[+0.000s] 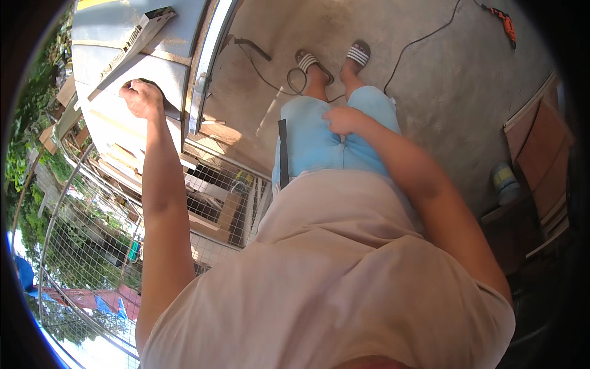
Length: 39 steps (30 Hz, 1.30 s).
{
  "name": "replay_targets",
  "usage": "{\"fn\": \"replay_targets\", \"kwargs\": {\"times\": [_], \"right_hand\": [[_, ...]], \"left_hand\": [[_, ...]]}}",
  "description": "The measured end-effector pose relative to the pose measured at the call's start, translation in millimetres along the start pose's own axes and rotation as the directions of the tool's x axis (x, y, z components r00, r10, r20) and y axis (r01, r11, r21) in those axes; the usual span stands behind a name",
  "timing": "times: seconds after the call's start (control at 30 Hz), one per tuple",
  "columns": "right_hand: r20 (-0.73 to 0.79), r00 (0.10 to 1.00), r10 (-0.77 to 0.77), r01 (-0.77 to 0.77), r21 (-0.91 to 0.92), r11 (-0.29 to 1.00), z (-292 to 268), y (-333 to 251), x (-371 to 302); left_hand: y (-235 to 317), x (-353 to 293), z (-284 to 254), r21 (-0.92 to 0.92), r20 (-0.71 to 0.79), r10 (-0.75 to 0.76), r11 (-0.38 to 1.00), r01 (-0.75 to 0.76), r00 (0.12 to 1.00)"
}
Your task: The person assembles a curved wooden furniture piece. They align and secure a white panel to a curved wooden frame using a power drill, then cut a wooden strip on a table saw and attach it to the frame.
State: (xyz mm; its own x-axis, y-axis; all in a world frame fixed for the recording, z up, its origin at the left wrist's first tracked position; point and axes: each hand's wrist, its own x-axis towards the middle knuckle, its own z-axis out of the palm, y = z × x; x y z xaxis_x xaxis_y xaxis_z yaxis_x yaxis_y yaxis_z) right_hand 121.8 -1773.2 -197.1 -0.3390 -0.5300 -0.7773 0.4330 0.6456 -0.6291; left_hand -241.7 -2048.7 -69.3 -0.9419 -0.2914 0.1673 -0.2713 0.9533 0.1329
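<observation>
My left hand (142, 99) is closed over the pale worktop (117, 132) at the upper left, its fingers curled together. A tiny whitish bit shows at the fingertips, too small to name. Beside this hand lies a long grey metal bar (134, 52) with markings along one edge, set at a slant across the worktop. A dark rounded shape, perhaps shadow, shows just behind the hand. My right hand (344, 120) rests on the light blue shorts (307, 132), fingers curled in; whether it pinches anything is hidden.
An orange power tool (507, 27) lies at the far right, near a black cable (421, 42). A dark bar (253, 48) lies on the floor. Brown boards (541, 154) and a plastic bottle (505, 182) stand right. Wire mesh (212, 184) fronts stacked wood below the worktop.
</observation>
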Motion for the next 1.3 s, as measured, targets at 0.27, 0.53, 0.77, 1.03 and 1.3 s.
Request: {"fn": "replay_targets", "kwargs": {"times": [0.27,0.53,0.77,1.03,1.3], "right_hand": [[-0.292,0.954,-0.064,0.122,0.185,0.975,-54.3,-33.1,46.4],[-0.396,0.901,-0.176,0.342,0.399,0.851,-118.5,-101.4,155.7],[-0.421,0.857,-0.295,0.477,0.435,0.764,-132.0,-140.0,165.9],[-0.433,0.869,-0.241,0.411,0.36,0.837,-120.1,-181.4,193.5],[-0.532,0.781,-0.328,0.477,0.167,0.863,-133.4,-210.2,152.4]], "left_hand": [[-9.2,2.7,4.6,-0.01,-0.041,0.076,0.997,-0.077,0.996],[-34.8,24.6,12.9,-0.091,-0.071,0.281,0.954,-0.286,0.957],[-27.2,21.2,13.7,-0.142,-0.089,0.296,0.941,-0.307,0.951],[-13.5,0.9,5.2,-0.16,-0.057,0.142,0.976,-0.15,0.988],[-8.6,-1.8,-5.0,-0.175,-0.061,0.097,0.979,-0.107,0.993]]}}
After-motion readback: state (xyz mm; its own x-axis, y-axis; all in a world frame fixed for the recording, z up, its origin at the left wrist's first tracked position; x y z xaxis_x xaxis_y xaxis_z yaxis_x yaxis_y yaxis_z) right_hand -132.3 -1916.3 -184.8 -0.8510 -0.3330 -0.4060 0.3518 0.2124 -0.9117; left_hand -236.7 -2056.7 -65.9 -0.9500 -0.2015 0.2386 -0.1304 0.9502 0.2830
